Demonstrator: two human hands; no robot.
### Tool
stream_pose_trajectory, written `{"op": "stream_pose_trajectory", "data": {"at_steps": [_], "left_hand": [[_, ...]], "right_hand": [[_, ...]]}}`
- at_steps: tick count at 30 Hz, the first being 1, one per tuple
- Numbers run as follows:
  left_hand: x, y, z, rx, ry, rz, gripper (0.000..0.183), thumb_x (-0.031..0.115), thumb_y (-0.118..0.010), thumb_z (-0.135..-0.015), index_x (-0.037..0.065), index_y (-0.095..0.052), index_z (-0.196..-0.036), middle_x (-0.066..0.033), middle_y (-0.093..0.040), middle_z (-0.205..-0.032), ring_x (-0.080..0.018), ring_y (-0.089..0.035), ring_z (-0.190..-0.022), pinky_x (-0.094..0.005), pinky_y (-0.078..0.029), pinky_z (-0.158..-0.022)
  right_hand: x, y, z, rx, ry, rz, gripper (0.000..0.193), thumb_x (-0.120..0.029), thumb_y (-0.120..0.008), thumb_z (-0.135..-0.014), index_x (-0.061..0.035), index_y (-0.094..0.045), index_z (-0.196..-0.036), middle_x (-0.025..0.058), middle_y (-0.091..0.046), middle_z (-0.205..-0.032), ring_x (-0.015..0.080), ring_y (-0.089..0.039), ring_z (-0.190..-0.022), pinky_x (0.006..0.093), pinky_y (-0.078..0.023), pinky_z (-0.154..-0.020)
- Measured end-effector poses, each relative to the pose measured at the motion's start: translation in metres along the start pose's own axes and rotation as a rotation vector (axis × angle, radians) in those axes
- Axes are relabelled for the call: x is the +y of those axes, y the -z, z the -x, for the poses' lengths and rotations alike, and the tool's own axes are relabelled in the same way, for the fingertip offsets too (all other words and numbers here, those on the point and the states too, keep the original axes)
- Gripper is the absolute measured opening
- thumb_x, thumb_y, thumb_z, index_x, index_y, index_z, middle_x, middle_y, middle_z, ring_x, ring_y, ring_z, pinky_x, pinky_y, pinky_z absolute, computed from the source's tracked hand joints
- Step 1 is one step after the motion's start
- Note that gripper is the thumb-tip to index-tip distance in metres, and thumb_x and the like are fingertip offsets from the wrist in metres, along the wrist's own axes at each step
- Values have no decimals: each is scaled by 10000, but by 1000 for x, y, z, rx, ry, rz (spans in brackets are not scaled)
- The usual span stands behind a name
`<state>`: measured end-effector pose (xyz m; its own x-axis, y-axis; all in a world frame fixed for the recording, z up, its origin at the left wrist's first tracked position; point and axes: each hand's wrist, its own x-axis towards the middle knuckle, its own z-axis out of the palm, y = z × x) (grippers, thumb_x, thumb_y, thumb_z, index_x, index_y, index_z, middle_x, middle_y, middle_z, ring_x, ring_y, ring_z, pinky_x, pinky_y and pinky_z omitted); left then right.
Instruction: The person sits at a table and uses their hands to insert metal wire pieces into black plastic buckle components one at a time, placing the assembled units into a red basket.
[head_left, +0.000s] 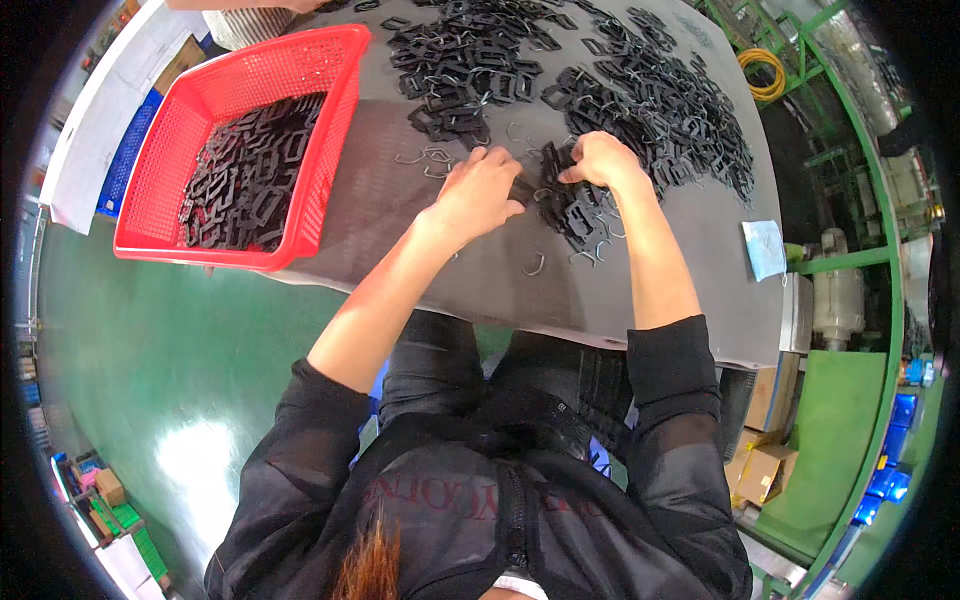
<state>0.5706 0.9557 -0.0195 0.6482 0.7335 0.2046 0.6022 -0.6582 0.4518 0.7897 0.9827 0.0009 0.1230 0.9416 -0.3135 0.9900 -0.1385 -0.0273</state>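
Blk frames (578, 218) on counter (722, 290), long axes mixed, lie just bodyward of R hand (604, 160) (nearer) & R of L hand (478, 190); both half-curled, grip can't tell.

The top edge cuts off a co-worker (248, 27) and a pile of black frames (465, 60); blur obscures whether the left hand (478, 195) holds one.
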Motion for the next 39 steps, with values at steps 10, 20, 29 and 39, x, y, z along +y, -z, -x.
{"op": "stream_pose_trajectory", "data": {"at_steps": [10,20,29,39], "left_hand": [[-3,-9,-13,-94,105,13,408,223,-754,-673,38,-553,-974,-126,-523,-1027,-300,-497,-1034,-400,-456,-829],[-27,-15,-13,203,387,498,233,255,-500,-906,55,-603,-965,-79,-622,-780,-241,-612,-741,-383,-510,-681],[-27,-18,-21,105,820,1832,327,360,-537,-904,83,-541,-1077,-99,-620,-1003,-183,-625,-799,-308,-506,-575],[-24,174,54,688,557,224,312,274,-555,-890,73,-578,-1129,-55,-644,-847,-86,-580,-647,-235,-460,-551]], "right_hand": [[-25,-5,8,24,-64,-253,559,-439,-792,-611,-44,-661,-985,147,-636,-1052,284,-608,-994,368,-482,-842],[22,7,8,170,148,-990,267,-256,-761,-704,-33,-678,-824,37,-644,-680,105,-557,-596,254,-408,-552],[-31,-4,-23,152,204,-571,386,-370,-731,-717,-85,-665,-969,157,-643,-926,266,-624,-851,356,-493,-751],[8,13,15,84,268,-772,287,-140,-758,-666,-11,-619,-881,73,-629,-760,155,-590,-678,289,-466,-638]]}}
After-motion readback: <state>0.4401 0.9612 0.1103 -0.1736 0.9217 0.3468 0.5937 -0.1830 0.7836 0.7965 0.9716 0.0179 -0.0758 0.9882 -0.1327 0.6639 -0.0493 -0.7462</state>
